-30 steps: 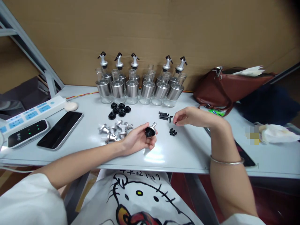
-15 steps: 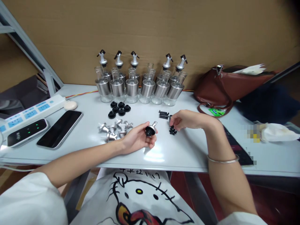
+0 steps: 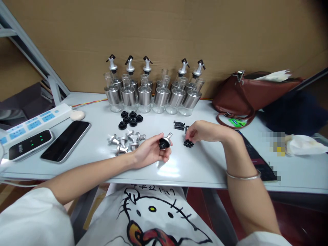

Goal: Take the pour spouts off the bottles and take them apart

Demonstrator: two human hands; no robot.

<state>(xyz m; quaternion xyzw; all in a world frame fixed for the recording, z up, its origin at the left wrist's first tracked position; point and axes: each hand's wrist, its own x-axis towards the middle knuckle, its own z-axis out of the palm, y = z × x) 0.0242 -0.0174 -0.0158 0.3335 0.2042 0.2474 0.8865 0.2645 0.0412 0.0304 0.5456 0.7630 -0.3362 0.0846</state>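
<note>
My left hand (image 3: 151, 151) holds a silver pourer spout (image 3: 165, 141) with a black ribbed stopper, its thin tip pointing up and right. Over a pile of small black caps (image 3: 188, 143), my right hand (image 3: 196, 131) has its fingertips pinched together; whether a cap is between them is hidden. Just left of that hand lie several black levers (image 3: 179, 125). Silver spouts (image 3: 123, 145) are heaped beside my left wrist, and black rubber stoppers (image 3: 132, 122) sit in a cluster behind them.
Glass bottles with metal bands (image 3: 145, 95) stand in rows at the back, some topped with pourers. A phone (image 3: 66, 140), a Wi-Fi device (image 3: 30, 145) and a power strip (image 3: 36, 123) lie at left. A brown handbag (image 3: 235, 95) rests at back right.
My right fingers have shifted slightly at the small black caps, and the pile looks a little rearranged. My left hand and the pourer spout have stayed in place.
</note>
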